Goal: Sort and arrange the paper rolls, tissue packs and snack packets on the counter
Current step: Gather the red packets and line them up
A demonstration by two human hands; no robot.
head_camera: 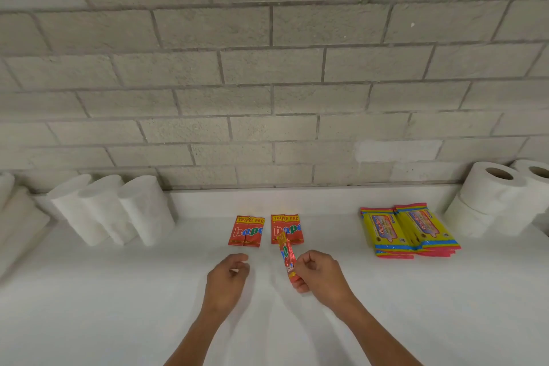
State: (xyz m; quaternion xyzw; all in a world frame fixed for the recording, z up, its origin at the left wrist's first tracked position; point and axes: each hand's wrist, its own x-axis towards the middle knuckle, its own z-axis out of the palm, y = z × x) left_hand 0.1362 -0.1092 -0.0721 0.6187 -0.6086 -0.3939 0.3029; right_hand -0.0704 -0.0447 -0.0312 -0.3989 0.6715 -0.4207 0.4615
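While our left hand [227,275] is hovering over the white counter [118,291] with fingers loosely curled and holding nothing, our right hand [319,273] is pinching a red snack packet [287,258], tilting it above the counter just in front of two flat packet pairs [269,230].

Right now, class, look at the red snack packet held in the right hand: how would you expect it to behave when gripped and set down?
The red snack packet looks thin and flat, so it is probably light and bendy. The right hand holds it by its lower end and it stays fairly straight, suggesting some stiffness. Its shiny wrapper may be slippery. It should lie flat, like the packets on the counter.
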